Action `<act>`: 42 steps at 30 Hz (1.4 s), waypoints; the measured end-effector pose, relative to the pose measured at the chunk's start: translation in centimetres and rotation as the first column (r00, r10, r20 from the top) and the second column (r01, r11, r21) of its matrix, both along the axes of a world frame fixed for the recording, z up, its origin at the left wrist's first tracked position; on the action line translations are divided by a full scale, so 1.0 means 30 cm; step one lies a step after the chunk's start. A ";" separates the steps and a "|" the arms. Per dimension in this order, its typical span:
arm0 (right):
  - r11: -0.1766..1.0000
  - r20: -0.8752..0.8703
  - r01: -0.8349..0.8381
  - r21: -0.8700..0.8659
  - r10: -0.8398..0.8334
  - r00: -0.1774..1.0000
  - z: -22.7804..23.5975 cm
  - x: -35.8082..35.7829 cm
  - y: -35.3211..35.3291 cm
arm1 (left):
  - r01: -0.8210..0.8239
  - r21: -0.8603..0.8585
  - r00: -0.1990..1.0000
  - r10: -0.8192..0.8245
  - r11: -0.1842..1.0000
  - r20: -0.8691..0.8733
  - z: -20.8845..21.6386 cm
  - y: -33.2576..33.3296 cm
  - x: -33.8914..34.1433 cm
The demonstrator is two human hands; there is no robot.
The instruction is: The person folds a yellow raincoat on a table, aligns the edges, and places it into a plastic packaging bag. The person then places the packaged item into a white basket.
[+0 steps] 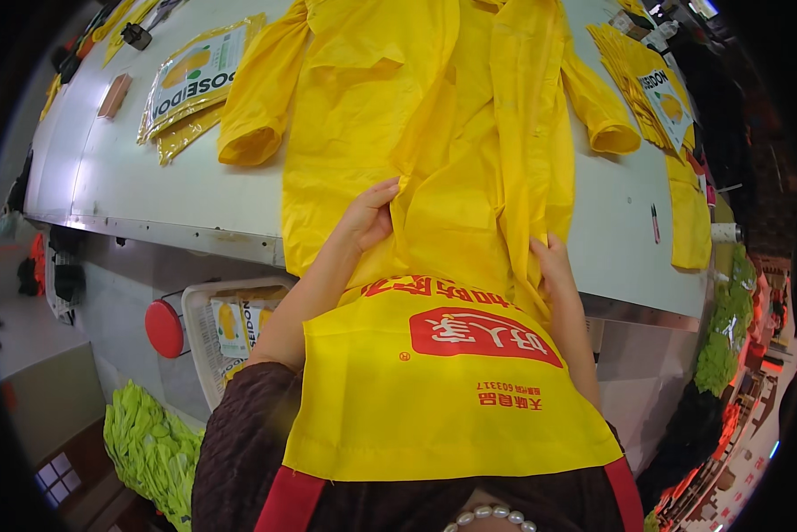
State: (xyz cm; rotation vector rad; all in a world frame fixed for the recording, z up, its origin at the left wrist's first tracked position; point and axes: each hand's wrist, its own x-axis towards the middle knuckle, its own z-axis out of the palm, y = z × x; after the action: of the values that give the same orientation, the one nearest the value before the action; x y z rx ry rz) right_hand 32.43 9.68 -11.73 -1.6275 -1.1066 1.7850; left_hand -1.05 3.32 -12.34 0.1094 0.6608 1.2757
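Observation:
A yellow raincoat [345, 106] lies spread over the table in front of me, its two sleeves out to the sides and its lower part hanging toward my body. My left hand [372, 214] pinches a front edge of the coat near the middle, thumb and fingers closed on it. On the other side, my right hand [553, 266] grips the opposite front panel lower down, with its fingers partly hidden by the yellow folds. Between the hands the front lies loosely creased. I wear a yellow apron [372, 390] with a red logo, which covers my lap.
Packaged yellow raincoats [195, 75] lie on the table [168, 195] at the left, by a small brown block [114, 96]. More folded yellow packs [638, 89] and a pink pen [656, 223] are at the right. Below the table stand a white bin [205, 346] and a red stool [164, 328].

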 end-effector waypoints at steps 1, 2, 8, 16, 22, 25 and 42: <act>0.998 0.012 -0.018 0.066 0.017 1.000 0.009 -0.011 0.015 | 0.002 0.012 1.000 -0.002 1.000 -0.023 -0.007 -0.002 -0.004; 0.991 0.026 -0.035 0.132 0.032 0.999 0.041 -0.031 0.029 | -0.002 0.020 1.000 0.002 1.000 -0.018 -0.010 -0.001 -0.004; 0.946 0.257 -0.186 0.266 0.116 0.959 0.071 -0.097 0.109 | -0.055 -0.023 0.996 0.053 0.998 -0.074 0.019 0.001 0.013; 0.980 -0.053 -0.002 0.197 0.013 0.999 0.167 -0.099 0.129 | -0.029 -0.141 0.830 -0.054 0.990 -0.555 0.075 0.020 0.055; 0.925 -0.071 0.123 0.359 -0.104 0.992 0.253 -0.105 0.104 | 0.111 0.473 -0.065 0.482 0.874 -0.874 0.114 0.095 0.182; 0.772 0.448 -0.321 0.548 0.052 0.892 0.275 -0.107 0.077 | 0.192 0.291 0.437 0.183 0.937 -0.881 0.210 0.162 0.301; 0.953 -0.750 0.296 -0.059 -0.238 0.617 0.251 -0.021 0.028 | 0.781 0.137 0.422 -0.354 0.609 -0.834 -0.011 0.250 0.600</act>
State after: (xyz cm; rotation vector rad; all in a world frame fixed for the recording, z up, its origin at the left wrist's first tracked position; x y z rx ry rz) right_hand 31.81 10.53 -4.19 -0.7678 -0.4818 1.8885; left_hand 16.96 10.82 -12.67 1.3098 0.8411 0.5875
